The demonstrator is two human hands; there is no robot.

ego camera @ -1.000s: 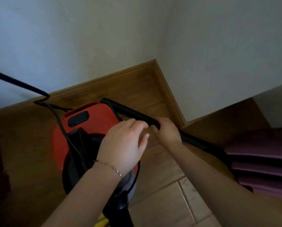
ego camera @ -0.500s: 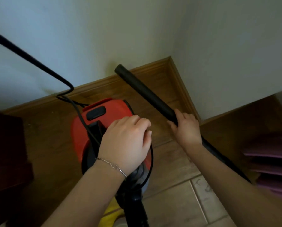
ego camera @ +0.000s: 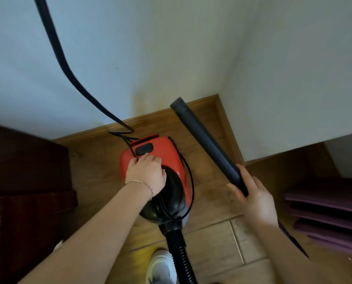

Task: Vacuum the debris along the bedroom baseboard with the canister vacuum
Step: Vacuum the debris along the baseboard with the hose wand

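Observation:
A red and black canister vacuum sits on the wood floor near the room's corner. My left hand rests on its top with fingers curled beside the black button, touching the power cord. My right hand grips the black wand tube, whose open end points up toward the wooden baseboard in the corner. The ribbed black hose leaves the canister toward me. I cannot make out debris along the baseboard.
A black power cord hangs down the wall to the floor behind the canister. Dark red furniture stands at the left. Purple folded mats lie at the right. A white shoe is beside the hose.
My right hand slid down the wand and the wand's open end rose toward the corner. My left hand stays on top of the canister. The view pulled back and higher.

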